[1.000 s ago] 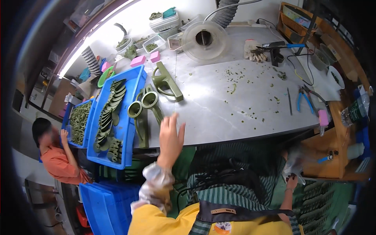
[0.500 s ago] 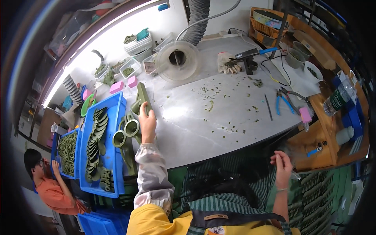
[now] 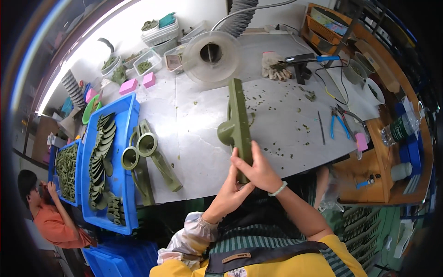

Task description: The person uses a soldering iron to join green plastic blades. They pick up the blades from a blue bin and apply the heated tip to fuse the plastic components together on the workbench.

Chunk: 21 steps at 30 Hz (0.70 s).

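Note:
Both my hands grip the lower end of a long olive-green moulded part [image 3: 239, 111], held upright over the grey worktable [image 3: 198, 147]. It has a rounded cup on its left side. My left hand [image 3: 230, 196] is closed round it from the left, and my right hand [image 3: 260, 171] from the right. Two more green parts with round openings [image 3: 151, 159] lie to the left, beside a blue tray [image 3: 136, 111] of green discs [image 3: 99, 161].
At the back stand a clear funnel on a duct [image 3: 189, 64], plastic tubs [image 3: 161, 34] and pink blocks [image 3: 128, 85]. Gloves [image 3: 272, 64], pliers [image 3: 339, 122], a clamped blue-handled tool [image 3: 323, 58] and a bottle [image 3: 397, 127] are right. A co-worker [image 3: 50, 221] sits at left.
My left hand took the long green part from beside the blue tray and brought it rightward. My right hand rose from low at the right and joined it on the part.

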Motion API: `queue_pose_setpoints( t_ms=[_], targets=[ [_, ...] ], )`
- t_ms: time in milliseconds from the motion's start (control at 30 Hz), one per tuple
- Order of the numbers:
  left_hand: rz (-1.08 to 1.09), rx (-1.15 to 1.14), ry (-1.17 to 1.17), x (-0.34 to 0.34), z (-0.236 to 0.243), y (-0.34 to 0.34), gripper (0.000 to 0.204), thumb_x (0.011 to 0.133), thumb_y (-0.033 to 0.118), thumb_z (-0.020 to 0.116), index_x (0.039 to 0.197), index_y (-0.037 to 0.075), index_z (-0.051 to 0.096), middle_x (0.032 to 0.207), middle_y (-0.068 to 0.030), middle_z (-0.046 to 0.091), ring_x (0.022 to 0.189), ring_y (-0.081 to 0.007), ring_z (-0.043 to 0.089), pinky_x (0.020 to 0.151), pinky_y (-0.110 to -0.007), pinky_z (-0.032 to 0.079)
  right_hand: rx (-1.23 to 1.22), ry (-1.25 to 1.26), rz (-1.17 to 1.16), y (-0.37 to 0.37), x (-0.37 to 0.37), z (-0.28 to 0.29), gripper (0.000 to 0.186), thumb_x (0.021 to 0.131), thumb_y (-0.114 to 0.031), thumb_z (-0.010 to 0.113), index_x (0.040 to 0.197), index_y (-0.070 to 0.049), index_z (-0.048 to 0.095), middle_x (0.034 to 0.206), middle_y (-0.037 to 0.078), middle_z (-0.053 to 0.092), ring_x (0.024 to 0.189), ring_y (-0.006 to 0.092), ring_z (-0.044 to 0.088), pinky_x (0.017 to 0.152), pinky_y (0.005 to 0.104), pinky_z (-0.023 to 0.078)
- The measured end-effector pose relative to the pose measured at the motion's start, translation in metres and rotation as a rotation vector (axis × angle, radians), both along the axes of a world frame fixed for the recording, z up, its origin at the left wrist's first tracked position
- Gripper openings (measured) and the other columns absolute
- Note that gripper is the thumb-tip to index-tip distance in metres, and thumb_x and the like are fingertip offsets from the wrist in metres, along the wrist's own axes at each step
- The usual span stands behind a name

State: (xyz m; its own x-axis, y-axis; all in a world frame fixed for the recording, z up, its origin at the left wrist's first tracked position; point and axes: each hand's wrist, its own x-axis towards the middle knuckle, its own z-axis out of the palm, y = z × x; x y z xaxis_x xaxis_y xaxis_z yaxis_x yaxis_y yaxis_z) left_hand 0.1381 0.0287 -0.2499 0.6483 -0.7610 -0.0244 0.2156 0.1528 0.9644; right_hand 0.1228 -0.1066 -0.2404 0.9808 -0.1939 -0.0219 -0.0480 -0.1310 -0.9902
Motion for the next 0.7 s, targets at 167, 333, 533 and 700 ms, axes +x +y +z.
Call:
queue_pose_setpoints(
  t_ms=[167, 333, 533, 700],
  targets=[
    [-0.071, 0.1, -0.114, 0.007, 0.003, 0.021, 0.071, 0.091, 0.01, 0.057, 0.146, 0.005, 0.013, 0.147, -0.0175, 0.023, 0.12, -0.0267, 0.048, 0.095, -0.033, 0.046, -0.126, -0.012, -0.09, -0.013, -0.002, 0.003, 0.044, 0.089, -0.015, 0.057, 0.126, 0.002, 0.039, 0.108, 0.015, 0.058, 0.097, 0.0228, 0.058, 0.084, 0.034, 0.046],
    [0.107, 0.348, -0.554, 0.035, 0.061, 0.09, 0.048, 0.087, 0.003, 0.058, 0.133, 0.003, 0.044, 0.125, -0.0144, 0.052, 0.111, -0.0236, 0.055, 0.094, -0.034, 0.045, -0.493, 0.014, -0.028, -0.048, -0.025, 0.022, 0.055, 0.087, -0.007, 0.056, 0.135, 0.004, 0.032, 0.11, 0.02, 0.059, 0.1, 0.0256, 0.059, 0.085, 0.0332, 0.046],
    [1.063, 0.809, -0.642, 0.069, 0.09, 0.24, 0.016, 0.087, 0.005, 0.058, 0.102, 0.001, 0.058, 0.092, -0.01, 0.059, 0.084, -0.0179, 0.059, 0.077, -0.029, 0.047, -0.361, 0.311, 0.049, -0.068, -0.021, 0.034, 0.058, 0.087, -0.003, 0.052, 0.14, 0.0, 0.027, 0.106, 0.016, 0.057, 0.083, 0.017, 0.057, 0.06, 0.0295, 0.051],
    [0.69, 1.498, -0.818, 0.024, 0.107, 0.353, 0.055, 0.073, 0.004, 0.063, 0.125, 0.007, 0.048, 0.125, -0.0184, 0.047, 0.121, -0.0365, 0.04, 0.101, -0.042, 0.034, -0.279, 0.225, -0.005, -0.051, -0.014, 0.023, 0.065, 0.088, -0.002, 0.049, 0.146, -0.009, 0.019, 0.12, 0.011, 0.049, 0.084, 0.0138, 0.053, 0.061, 0.0253, 0.053]
  ],
)
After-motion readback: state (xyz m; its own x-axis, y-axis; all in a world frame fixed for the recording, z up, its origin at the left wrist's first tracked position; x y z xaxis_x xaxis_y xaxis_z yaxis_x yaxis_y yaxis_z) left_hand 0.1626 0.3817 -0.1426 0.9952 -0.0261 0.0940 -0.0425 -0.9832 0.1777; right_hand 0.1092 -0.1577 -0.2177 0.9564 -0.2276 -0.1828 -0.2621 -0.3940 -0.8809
